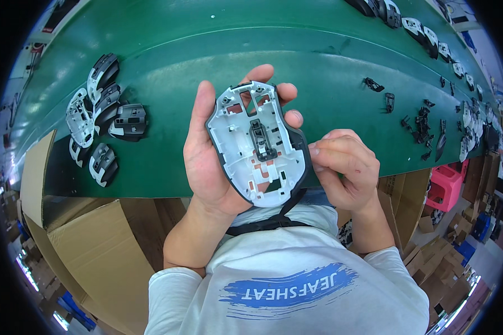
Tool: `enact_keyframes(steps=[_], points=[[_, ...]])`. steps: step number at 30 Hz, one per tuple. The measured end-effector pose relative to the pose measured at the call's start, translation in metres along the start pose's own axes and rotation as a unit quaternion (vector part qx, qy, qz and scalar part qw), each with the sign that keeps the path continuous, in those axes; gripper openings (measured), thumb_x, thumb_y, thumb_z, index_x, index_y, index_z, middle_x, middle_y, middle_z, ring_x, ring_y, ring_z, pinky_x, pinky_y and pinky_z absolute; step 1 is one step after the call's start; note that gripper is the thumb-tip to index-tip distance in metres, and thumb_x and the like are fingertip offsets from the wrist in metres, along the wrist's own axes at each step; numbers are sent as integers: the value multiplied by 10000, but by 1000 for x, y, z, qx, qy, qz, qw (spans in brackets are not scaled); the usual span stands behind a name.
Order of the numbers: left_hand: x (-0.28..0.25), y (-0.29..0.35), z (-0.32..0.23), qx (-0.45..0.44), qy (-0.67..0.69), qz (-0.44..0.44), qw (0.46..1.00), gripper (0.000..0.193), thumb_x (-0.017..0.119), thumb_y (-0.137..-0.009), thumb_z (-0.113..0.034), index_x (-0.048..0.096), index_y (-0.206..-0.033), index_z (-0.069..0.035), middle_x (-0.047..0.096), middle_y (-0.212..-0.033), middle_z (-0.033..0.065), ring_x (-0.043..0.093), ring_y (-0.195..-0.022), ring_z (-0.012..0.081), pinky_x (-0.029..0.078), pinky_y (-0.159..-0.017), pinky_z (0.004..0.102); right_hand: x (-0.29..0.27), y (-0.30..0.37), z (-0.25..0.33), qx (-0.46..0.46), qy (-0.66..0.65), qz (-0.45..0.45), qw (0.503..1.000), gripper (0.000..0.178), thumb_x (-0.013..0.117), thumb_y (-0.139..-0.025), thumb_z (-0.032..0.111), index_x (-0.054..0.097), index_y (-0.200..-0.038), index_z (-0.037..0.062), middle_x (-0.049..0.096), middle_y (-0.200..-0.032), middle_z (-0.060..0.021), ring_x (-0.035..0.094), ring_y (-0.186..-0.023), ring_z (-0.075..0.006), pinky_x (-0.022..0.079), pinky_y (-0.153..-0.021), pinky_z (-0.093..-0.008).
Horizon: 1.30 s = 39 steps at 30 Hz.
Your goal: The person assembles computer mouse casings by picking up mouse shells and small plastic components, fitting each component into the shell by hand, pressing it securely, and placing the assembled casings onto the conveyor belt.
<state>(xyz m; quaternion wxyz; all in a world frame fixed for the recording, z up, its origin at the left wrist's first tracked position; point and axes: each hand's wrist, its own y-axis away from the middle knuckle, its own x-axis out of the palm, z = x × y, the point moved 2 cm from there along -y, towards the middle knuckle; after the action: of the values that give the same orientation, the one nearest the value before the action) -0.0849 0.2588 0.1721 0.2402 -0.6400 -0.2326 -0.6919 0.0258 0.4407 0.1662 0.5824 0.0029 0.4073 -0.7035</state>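
Observation:
A computer mouse shell (237, 139), white inside with a black rim, lies inner side up across my left hand (204, 148). The left thumb runs along one side, and the fingertips curl up past the far and right edges. A small black plastic part (261, 139) sits in the middle of the shell. My right hand (347, 164) is closed at the shell's right edge, with thumb and bent fingers pressed together there. The tips are partly hidden, so a small piece between them cannot be ruled out.
Several mouse shells (129, 121) lie on the green table (167, 106) at left. Small black parts (423, 125) are scattered at right, with more shells (412, 27) along the far right. Cardboard boxes (98, 245) stand by the near edge, and a pink stool (446, 187) is at right.

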Motion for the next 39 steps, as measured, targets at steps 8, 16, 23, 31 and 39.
enact_keyframes(steps=[8,16,23,31,39], points=[[-2,10,5,25,-52,18,998,726,342,-1162,-599,460,-1600,-32,591,-1407,236,638,-1135,368,574,-994,500,-16,-13,38,-30,17,19,999,404,895,-753,35,808,-1143,98,777,-950,-15,698,-784,-181,586,-813,-364],[2,12,19,95,-303,28,948,716,344,-1158,-591,469,-1524,12,627,-1362,234,674,-1123,250,608,-945,376,-3,-22,51,-30,102,149,983,520,920,-794,322,788,-1261,137,505,-717,58,511,-629,-157,433,-633,-328],[1,19,24,86,-392,-4,916,688,409,-1151,-555,453,-1535,14,622,-1369,226,661,-1117,223,588,-959,364,-4,-22,52,-24,142,168,975,393,890,-835,296,795,-1204,201,483,-682,80,492,-599,-126,426,-607,-308],[-11,20,24,108,-400,-54,908,642,415,-1166,-508,451,-1544,9,619,-1383,217,662,-1139,210,593,-954,348,-4,-21,50,57,134,256,956,386,851,-892,291,769,-1260,204,575,-618,44,581,-537,-157,470,-558,-335],[-17,40,4,104,-282,-134,944,634,351,-1182,-523,479,-1543,-18,650,-1349,211,696,-1087,308,618,-951,458,18,-26,36,43,26,282,958,446,852,-888,296,748,-1312,204,662,-652,5,678,-592,-208,581,-690,-360]])
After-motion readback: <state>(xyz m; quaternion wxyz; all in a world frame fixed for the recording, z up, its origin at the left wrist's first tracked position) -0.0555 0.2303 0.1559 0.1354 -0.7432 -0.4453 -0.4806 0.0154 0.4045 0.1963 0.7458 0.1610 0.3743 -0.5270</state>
